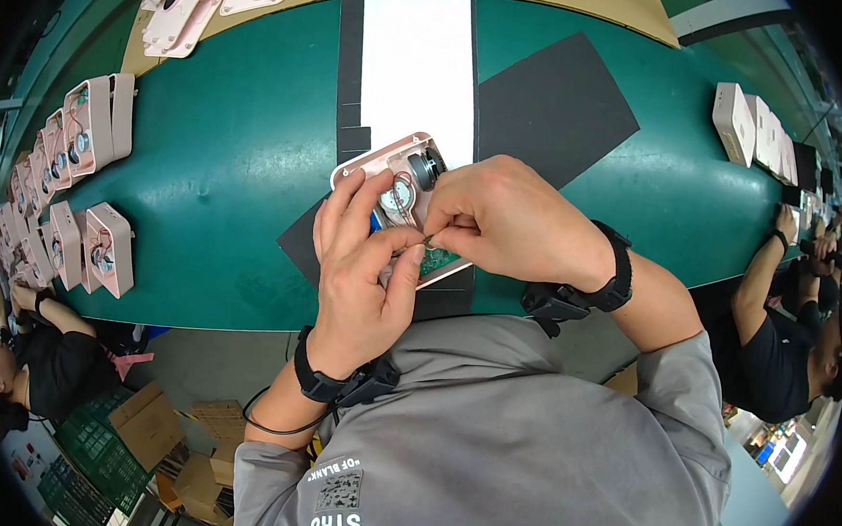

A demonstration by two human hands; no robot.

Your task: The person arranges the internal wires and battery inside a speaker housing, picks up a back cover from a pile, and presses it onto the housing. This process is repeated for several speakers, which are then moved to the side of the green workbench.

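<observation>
A pale pink plastic housing lies open and tilted in front of me. Inside it sit a black round speaker, a silvery disc and a green circuit board. Thin dark and reddish wires run over the disc toward my fingertips. Thumb and index finger of my left hand pinch at the wire ends, its other fingers resting over the housing's left side. From the right, my right hand pinches at the same spot; the tiny piece there is mostly hidden. A blue part peeks out beside the left fingers.
Below the housing lie a white sheet and black mats on the green table. Open pink housings stand in rows at left, pink panels far left, closed housings at right. Co-workers sit on both sides.
</observation>
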